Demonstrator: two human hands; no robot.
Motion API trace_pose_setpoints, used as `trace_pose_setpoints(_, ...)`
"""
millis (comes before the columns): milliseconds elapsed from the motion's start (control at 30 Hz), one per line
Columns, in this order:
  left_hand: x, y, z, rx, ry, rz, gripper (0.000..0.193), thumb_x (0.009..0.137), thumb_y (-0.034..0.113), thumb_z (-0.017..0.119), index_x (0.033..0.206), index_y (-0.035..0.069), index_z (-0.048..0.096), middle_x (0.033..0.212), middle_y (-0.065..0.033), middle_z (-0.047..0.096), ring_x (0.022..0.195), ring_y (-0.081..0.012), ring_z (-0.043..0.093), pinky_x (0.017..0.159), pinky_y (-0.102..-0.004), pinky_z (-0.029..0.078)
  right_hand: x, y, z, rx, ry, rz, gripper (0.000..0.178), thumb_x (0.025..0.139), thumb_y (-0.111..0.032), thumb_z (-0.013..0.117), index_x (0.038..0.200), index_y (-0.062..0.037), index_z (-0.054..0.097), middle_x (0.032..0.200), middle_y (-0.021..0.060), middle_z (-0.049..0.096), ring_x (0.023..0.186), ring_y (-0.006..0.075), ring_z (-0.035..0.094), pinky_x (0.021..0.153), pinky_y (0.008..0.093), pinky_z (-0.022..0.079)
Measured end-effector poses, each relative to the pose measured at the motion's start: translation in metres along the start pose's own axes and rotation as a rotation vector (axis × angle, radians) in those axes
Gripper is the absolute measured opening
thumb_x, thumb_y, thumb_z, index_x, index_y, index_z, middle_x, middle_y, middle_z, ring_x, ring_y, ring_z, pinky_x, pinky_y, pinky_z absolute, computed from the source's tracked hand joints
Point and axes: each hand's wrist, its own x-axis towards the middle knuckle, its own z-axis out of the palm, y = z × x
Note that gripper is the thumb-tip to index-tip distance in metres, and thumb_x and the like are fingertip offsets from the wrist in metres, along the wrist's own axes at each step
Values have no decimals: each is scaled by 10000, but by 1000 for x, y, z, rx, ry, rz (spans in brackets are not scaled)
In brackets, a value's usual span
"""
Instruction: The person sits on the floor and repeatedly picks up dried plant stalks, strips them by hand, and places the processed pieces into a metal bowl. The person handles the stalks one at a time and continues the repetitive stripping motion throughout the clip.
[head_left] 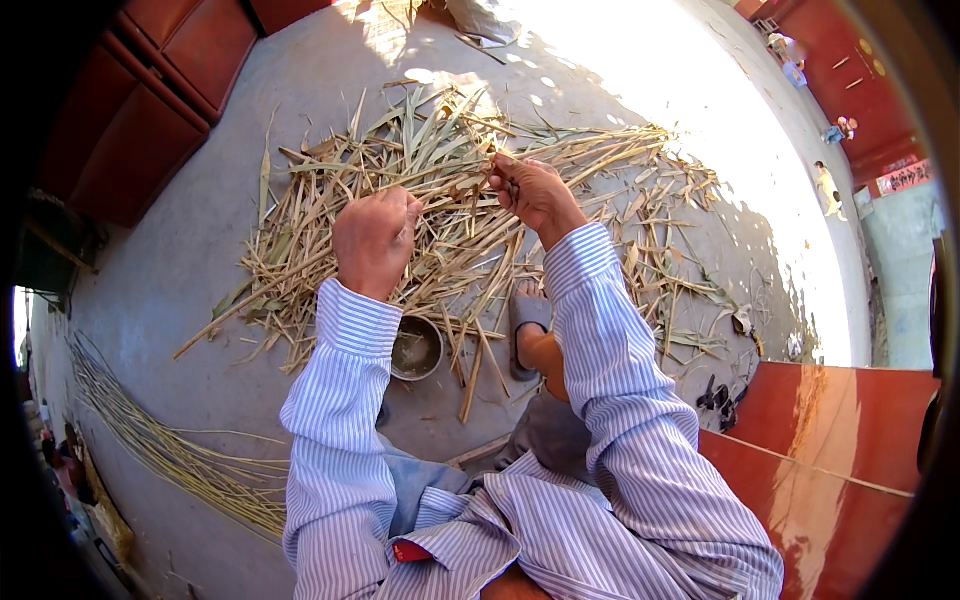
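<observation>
My left hand (374,243) is closed in a fist over a loose heap of dry stalks and leaves (465,230). What it grips, if anything, is hidden behind the fingers. Up and to the right, my right hand (536,196) is closed in a pinch. A small brownish bit shows at its fingertips, too small to name against the straw-coloured heap. Just below my left wrist, a round metal bowl (416,348) stands on the floor, partly covered by the sleeve.
A bundle of long thin rods (175,440) lies at the lower left. My sandalled foot (528,325) rests at the heap's near edge. Red-brown padded seats (150,110) stand at the far left; a red panel (830,440) is at right. Several people appear at the far right.
</observation>
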Motion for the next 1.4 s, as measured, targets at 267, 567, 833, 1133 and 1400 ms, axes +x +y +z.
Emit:
trace_pose_setpoints(267,1,4,1,167,86,171,124,858,159,623,785,70,576,720,-98,604,716,-287,597,644,-407,413,12,7,-12,156,152,-56,171,901,-200,680,860,-42,630,722,21,634,597,78,601,454,187,474)
trace_pose_setpoints(567,4,4,7,132,166,118,132,831,194,681,801,81,620,686,-73,615,656,-268,596,593,-394,419,9,8,-18,175,14,-59,213,975,-226,563,979,-21,623,807,42,668,702,119,663,558,220,567)
trace_pose_setpoints(833,8,-15,1,-244,-17,-292,248,830,324,698,817,79,662,676,-107,650,598,-283,621,530,-375,448,-5,-1,-7,263,-162,-157,236,994,-164,513,1146,10,560,1051,116,673,818,153,674,696,232,596)
trace_pose_setpoints(1133,6,-17,-18,-207,-37,-172,240,808,307,718,783,80,644,651,-93,629,585,-265,604,523,-369,430,35,-3,-71,394,138,-205,175,971,-180,561,1042,-25,600,891,100,690,738,156,677,563,232,580)
trace_pose_setpoints(1400,-3,-31,-28,-4,-41,-151,195,816,254,703,787,78,626,660,-102,622,607,-286,603,538,-394,432,-2,-15,-46,165,256,7,249,930,-260,638,1011,-26,609,814,76,687,688,111,671,503,203,536)
